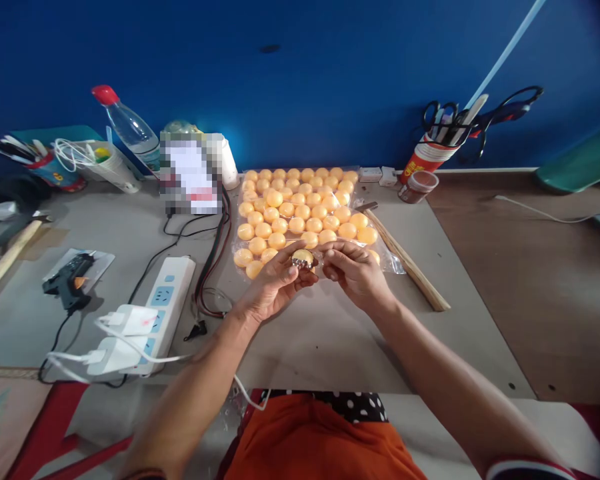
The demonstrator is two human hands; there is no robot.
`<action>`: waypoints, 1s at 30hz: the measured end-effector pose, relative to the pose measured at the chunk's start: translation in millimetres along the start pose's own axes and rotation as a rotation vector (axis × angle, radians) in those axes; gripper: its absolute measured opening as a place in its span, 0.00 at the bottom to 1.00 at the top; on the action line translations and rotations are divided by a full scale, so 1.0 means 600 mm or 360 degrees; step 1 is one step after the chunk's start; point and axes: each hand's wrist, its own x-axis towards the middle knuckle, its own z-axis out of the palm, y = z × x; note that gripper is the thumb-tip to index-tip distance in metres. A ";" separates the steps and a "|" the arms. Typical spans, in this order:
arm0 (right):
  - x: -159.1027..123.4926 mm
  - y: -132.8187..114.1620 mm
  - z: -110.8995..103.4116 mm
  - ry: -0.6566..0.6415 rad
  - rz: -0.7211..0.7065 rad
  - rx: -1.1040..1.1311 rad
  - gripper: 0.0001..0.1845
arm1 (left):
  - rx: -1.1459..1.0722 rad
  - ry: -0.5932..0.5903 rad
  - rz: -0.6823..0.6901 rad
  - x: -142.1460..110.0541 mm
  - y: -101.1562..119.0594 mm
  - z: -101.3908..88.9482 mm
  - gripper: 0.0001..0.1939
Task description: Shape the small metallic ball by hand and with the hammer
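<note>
My left hand [275,283] is closed around a small round piece [303,257] with a yellowish top and a shiny, silvery studded edge. Close beside it on the right is my right hand [357,275], its thumb and forefinger pressed together. Whatever may be between those fingertips is too small to make out. Both hands hover over the near edge of a clear plastic bag [394,261]. Rows of orange-yellow balls [303,211] lie in that bag and on it.
A wooden-handled hammer [410,267] lies right of the bag. To the left are a power strip [173,283] with white chargers, black cables and a glue gun [73,283]. A phone [193,173], a bottle [133,133] and a red cup [430,157] holding scissors stand along the blue wall.
</note>
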 end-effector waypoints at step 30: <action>-0.003 0.005 -0.004 -0.0273 -0.0047 -0.0229 0.13 | 0.0205 0.0212 0.0193 0.003 -0.007 0.007 0.24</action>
